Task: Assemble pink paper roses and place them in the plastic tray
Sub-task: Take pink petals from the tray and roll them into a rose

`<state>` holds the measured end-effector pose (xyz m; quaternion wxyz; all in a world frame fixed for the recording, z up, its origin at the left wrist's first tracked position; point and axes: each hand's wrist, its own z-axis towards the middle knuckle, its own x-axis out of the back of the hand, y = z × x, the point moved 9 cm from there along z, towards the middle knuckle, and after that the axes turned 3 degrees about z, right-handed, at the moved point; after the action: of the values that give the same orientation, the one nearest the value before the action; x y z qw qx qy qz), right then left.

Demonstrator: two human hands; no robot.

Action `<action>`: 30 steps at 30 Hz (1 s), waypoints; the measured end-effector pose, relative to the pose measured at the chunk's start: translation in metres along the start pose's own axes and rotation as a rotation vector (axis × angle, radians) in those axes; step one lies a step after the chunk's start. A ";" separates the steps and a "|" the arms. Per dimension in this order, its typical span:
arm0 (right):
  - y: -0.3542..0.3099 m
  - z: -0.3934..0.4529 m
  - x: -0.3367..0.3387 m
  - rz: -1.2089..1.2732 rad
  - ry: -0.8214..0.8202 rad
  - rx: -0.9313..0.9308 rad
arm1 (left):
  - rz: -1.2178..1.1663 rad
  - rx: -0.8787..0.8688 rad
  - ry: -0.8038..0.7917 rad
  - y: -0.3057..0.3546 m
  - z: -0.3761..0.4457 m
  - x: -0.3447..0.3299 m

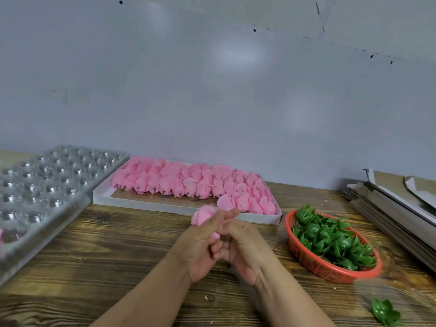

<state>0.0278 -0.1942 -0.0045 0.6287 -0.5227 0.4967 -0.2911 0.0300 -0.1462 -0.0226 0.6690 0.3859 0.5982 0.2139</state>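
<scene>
My left hand (200, 246) grips a pink paper rose (203, 215) above the middle of the wooden table, its petals poking out past my fingers. My right hand (245, 246) is pressed against the left, fingers curled round the rose's lower end, which is hidden. A white shallow box (151, 205) behind my hands holds several rows of pink rose heads (188, 182). The clear plastic tray (49, 185) with round cups lies at the left; one pink rose (1, 234) shows at its near left edge.
A red mesh basket (323, 269) full of green plastic calyxes (335, 241) sits to the right of my hands. One loose green calyx (385, 312) lies near the table's front right. Flat cardboard sheets (391, 204) are stacked at the far right. A grey wall stands behind.
</scene>
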 end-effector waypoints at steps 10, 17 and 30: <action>-0.021 -0.004 0.004 -0.648 0.160 0.413 | -0.189 0.058 0.156 -0.004 0.005 0.008; -0.023 -0.005 0.003 -0.456 0.119 0.384 | -0.138 0.025 0.090 0.001 0.003 0.000; -0.001 0.001 0.002 -0.181 0.000 0.064 | 0.086 0.050 -0.006 -0.001 0.000 -0.002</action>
<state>0.0296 -0.1962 -0.0041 0.6163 -0.5451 0.4378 -0.3625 0.0297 -0.1487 -0.0221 0.6511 0.4286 0.5842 0.2260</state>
